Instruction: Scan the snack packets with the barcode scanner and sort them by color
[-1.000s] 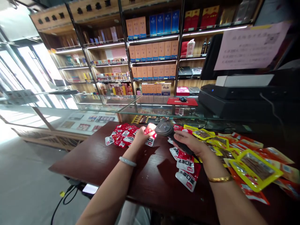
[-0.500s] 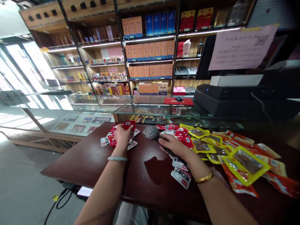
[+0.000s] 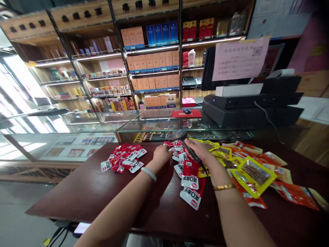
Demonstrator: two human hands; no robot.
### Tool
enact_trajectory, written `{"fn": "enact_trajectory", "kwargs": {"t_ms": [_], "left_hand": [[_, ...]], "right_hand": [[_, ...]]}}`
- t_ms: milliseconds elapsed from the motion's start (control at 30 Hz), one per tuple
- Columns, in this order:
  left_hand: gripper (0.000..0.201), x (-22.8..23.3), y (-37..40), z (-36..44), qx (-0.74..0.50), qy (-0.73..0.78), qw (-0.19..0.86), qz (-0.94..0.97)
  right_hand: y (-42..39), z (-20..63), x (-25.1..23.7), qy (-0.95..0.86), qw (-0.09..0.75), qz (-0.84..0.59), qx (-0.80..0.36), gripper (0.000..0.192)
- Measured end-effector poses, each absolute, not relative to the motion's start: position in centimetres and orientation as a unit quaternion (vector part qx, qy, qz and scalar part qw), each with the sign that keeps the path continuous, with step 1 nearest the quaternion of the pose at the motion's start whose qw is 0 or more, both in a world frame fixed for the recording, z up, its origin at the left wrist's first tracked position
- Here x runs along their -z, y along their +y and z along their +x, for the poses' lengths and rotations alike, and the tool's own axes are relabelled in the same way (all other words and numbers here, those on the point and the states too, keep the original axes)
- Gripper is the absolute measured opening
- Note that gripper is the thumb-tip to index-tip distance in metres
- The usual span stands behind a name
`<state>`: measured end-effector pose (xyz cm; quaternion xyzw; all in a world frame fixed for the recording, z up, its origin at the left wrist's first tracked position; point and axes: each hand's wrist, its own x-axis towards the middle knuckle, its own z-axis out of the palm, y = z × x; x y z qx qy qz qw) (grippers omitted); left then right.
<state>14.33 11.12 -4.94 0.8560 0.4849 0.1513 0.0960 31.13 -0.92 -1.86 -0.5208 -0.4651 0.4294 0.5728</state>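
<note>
L hand (image 3: 161,153) fingers pinch a red packet (image 3: 171,148) at the near pile's edge. R hand (image 3: 199,151) fingers gripped round black scanner (image 3: 192,154), just beside. More red packets (image 3: 123,159) lie left on bench (image 3: 84,192); yellow packs (image 3: 253,173) right.

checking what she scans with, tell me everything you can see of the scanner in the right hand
The scanner is a dark, handheld device, plastic by its look. Only a slim black stretch shows, slanting from upper left to lower right under the right hand, whose fingers wrap over it. Its head is hidden, so no light or window can be seen. It hovers low over the red packets on the dark table, at the near end of the pile. No cable can be made out.
</note>
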Motion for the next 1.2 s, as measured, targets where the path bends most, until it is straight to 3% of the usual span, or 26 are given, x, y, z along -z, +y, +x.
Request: {"fn": "enact_trajectory", "kwargs": {"t_ms": [200, 333, 500, 600, 700, 833, 1000, 1200], "left_hand": [[0.066, 5.3, 10.6, 19.3, -0.15, 0.499, 0.02, 0.853], [0.071, 5.9, 11.6, 21.0, -0.11, 0.532, 0.05, 0.838], [0.049, 6.2, 12.2, 20.9, -0.124, 0.561, 0.114, 0.811], [0.022, 6.4, 12.3, 18.6, -0.204, 0.553, 0.143, 0.795], [0.014, 6.8, 12.5, 15.1, -0.297, 0.547, 0.18, 0.762], [0.022, 7.0, 12.1, 11.8, -0.324, 0.574, 0.201, 0.725], [0.059, 6.0, 10.6, 15.0, -0.196, 0.587, 0.131, 0.774], [0.071, 5.8, 11.0, 20.2, -0.1, 0.6, 0.106, 0.787]], "right_hand": [[-0.9, 32.4, 2.1, -0.442, 0.603, -0.5, -0.437, 0.053], [-0.8, 32.2, 1.9, -0.457, 0.601, -0.497, -0.427, 0.057], [-0.8, 31.9, 1.7, -0.469, 0.593, -0.495, -0.429, 0.056], [-0.5, 31.3, 1.8, -0.466, 0.597, -0.489, -0.432, 0.054], [-0.2, 30.1, 1.9, -0.473, 0.598, -0.479, -0.435, 0.054], [0.0, 28.3, 2.2, -0.522, 0.581, -0.456, -0.427, 0.05], [-0.2, 28.1, 2.4, -0.511, 0.59, -0.45, -0.435, 0.051], [-0.2, 29.7, 2.4, -0.465, 0.62, -0.456, -0.438, 0.055]]}}
